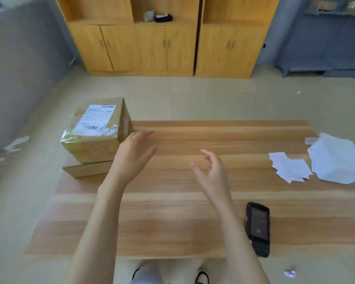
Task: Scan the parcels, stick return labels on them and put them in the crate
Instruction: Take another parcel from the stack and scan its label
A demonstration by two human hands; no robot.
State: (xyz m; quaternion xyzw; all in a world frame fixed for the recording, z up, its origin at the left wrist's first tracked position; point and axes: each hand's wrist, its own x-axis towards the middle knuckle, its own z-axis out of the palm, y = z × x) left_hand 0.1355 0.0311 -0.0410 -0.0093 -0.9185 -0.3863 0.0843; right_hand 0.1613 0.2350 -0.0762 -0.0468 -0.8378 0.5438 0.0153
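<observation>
Hands (135,153) (211,171) empty, near parcel (94,130)

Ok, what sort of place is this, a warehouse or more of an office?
Probably a small office or back room used for parcel returns, not a warehouse: wooden cabinets line the far wall, and a low wooden table holds a labelled cardboard parcel, a handheld scanner and loose paper slips.

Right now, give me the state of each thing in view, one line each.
Top parcel, taped shut, label up, stacked on another.
Flat parcel, closed, under it.
Left hand, open, empty.
Right hand, open, empty, above the table.
Scanner, lying screen up, untouched.
Return labels, loose on the table.
Cabinet doors, shut.
</observation>
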